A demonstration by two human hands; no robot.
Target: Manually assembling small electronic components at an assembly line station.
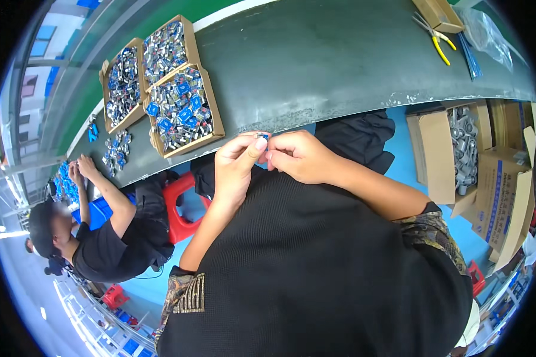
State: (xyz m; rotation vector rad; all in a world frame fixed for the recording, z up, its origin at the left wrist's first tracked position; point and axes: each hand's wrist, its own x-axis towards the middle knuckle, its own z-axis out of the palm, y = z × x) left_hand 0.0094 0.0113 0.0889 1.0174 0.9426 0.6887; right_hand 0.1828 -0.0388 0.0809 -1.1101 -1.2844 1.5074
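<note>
Close to my body, at the table's near edge, both hands meet around a small blue piece [263,137], mostly covered by fingertips. My left hand [239,157] pinches it between thumb and index finger. From the other side, my right hand [301,156] is closed, its thumb and fingertips pressed at the same piece. To the left of my hands stands a cardboard tray [215,113] heaped with small blue and silver parts [184,107], too fine to make out singly.
Two more filled trays [190,44] [108,98] stand behind. Yellow-handled pliers [441,50] lie far right on the dark table [292,65], by a small box [441,15]. Cartons [438,154] with grey metal parts [463,149] stand right. A co-worker [101,250] sits left beside a red stool [175,208].
</note>
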